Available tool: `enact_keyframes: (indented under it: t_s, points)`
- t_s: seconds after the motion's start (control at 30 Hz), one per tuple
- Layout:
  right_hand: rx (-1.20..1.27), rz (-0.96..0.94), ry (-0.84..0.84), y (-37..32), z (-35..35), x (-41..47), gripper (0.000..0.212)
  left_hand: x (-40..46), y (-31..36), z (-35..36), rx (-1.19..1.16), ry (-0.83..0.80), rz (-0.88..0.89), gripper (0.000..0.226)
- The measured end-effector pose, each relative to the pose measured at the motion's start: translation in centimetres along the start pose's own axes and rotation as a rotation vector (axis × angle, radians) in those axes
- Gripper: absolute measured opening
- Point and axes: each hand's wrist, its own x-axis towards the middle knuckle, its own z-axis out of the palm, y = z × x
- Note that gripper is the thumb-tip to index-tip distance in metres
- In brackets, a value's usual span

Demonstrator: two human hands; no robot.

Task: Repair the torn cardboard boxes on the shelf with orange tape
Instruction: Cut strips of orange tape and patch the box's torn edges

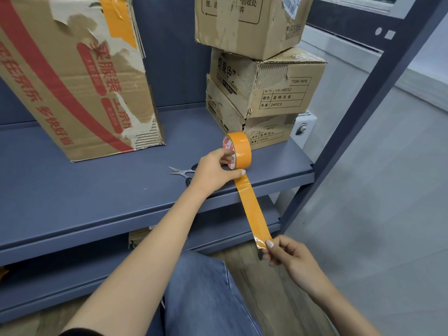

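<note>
My left hand [213, 169] grips the roll [237, 150] on the shelf [97, 190] to anchor it. My right hand [288, 257] pinches the strip [252, 209] end, taut for the scissors [181, 172].

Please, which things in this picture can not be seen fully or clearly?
Head view:
- scissors: handles hidden behind the left hand.
- large box and top box: cut by the frame edge.
- bottom box: label print too small.
- cardboard under the shelf: mostly hidden.

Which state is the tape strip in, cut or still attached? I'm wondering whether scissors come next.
Still attached: the strip runs unbroken from the roll to the right hand.
</note>
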Motion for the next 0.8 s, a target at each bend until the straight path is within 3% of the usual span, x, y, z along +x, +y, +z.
enact_keyframes:
  t_s: [0.07,0.17,0.23,0.37,0.47,0.57,0.8]
  points:
    - [-0.004,0.0,-0.003,0.0,0.1,0.1,0.025,-1.0,0.6,-0.3,-0.064,0.079,-0.018,0.06]
    - [0.014,-0.006,-0.007,-0.1,0.2,0.2,0.026,-4.1,2.0,-0.1,-0.1,0.307,-0.016,0.028]
    - [0.024,-0.018,-0.009,-0.1,0.3,0.1,0.028,-7.0,2.3,0.8,-0.146,0.342,-0.06,0.016]
    - [0.037,-0.038,0.011,0.0,0.5,0.2,0.029,-11.6,0.8,4.0,-0.485,0.166,-0.461,0.02]
    - [0.047,-0.044,0.03,0.1,0.6,0.1,0.029,-12.9,0.2,5.8,-0.787,-0.053,-0.695,0.027]
    - [0.062,-0.055,0.038,0.0,0.8,0.0,0.029,-13.5,0.6,6.6,-0.919,-0.204,-0.726,0.009]
    - [0.065,-0.04,0.032,-0.5,0.6,-0.5,0.028,-13.6,0.1,7.3,-0.857,-0.169,-0.675,0.01]
